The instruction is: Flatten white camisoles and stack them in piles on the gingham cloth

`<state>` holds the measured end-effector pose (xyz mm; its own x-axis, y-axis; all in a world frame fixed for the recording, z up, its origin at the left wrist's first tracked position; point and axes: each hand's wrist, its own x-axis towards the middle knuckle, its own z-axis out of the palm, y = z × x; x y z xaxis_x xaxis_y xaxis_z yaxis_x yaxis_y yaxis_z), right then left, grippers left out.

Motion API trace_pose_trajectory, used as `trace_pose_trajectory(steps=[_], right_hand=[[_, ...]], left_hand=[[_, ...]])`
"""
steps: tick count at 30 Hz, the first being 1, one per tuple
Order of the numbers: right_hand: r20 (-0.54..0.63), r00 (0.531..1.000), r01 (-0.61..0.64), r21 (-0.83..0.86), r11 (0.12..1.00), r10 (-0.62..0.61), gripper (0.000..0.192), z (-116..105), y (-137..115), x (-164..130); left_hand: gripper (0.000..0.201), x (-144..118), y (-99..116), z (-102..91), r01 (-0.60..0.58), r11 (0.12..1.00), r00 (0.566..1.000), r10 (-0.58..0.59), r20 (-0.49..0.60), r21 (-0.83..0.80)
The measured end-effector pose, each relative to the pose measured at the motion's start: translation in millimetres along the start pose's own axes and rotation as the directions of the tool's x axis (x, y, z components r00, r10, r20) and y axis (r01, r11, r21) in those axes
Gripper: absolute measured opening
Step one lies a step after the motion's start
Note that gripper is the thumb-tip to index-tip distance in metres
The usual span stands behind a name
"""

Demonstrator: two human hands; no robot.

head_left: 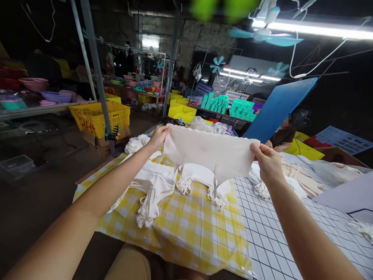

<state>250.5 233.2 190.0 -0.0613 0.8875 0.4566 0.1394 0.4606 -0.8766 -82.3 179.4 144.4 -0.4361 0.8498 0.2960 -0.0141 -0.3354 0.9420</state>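
I hold a white cloth garment stretched out flat in the air above the table. My left hand pinches its upper left corner. My right hand grips its right edge. Thin straps hang from the garment's lower edge. Under it, piles of similar white garments lie on a yellow checked tablecloth.
A white gridded sheet covers the table's right side, with beige garments further right. A person sits behind the table beside a blue board. A yellow crate and metal poles stand to the left.
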Motion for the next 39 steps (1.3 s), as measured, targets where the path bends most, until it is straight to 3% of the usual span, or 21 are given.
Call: trace_pose_trajectory(steps=[4,11,17,24,29,32,35,37,39], right_hand=[[0.042,0.999,0.025,0.01,1.0,-0.025,0.041,25.4,-6.6,-1.7],[0.149,0.976,0.154,0.024,0.988,-0.155,0.041,79.2,-22.5,-13.8],[0.228,0.947,0.218,0.066,0.974,-0.227,0.042,122.2,-32.0,-23.5],[0.362,0.913,0.154,0.121,0.981,-0.188,0.038,140.8,-49.1,-53.7],[0.457,0.885,-0.005,0.19,0.982,-0.084,0.035,144.1,-58.1,-70.0],[0.509,0.859,-0.166,0.195,0.967,0.045,0.036,155.7,-44.1,-73.8],[0.489,0.848,-0.305,0.137,0.942,0.204,0.039,177.3,2.9,-76.3],[0.449,0.846,-0.332,0.025,0.943,0.286,0.04,194.3,48.7,-79.1],[0.386,0.852,-0.318,-0.157,0.935,0.355,0.04,209.4,94.6,-83.1]], left_hand=[[0.032,0.3,10.9,-27.8,-0.06,0.998,0.996,0.062,-0.069,0.033],[0.035,-5.5,32.6,-97.5,-0.165,0.978,0.969,0.185,-0.164,0.128],[0.035,-17.2,48.0,-144.9,-0.138,0.97,0.942,0.191,-0.278,0.199],[0.029,-46.8,73.2,-181.3,-0.137,0.965,0.904,0.213,-0.37,0.223],[0.026,-58.6,89.4,-199.2,-0.025,0.978,0.922,0.104,-0.373,0.209],[0.031,-53.0,72.8,-207.2,0.132,0.972,0.937,-0.058,-0.344,0.197],[0.033,-39.4,24.6,-210.0,0.337,0.895,0.922,-0.252,-0.294,0.291],[0.03,-29.4,-17.9,-208.8,0.394,0.785,0.917,-0.304,-0.257,0.478],[0.029,-20.9,-58.2,-206.5,0.381,0.521,0.918,-0.315,-0.243,0.764]])
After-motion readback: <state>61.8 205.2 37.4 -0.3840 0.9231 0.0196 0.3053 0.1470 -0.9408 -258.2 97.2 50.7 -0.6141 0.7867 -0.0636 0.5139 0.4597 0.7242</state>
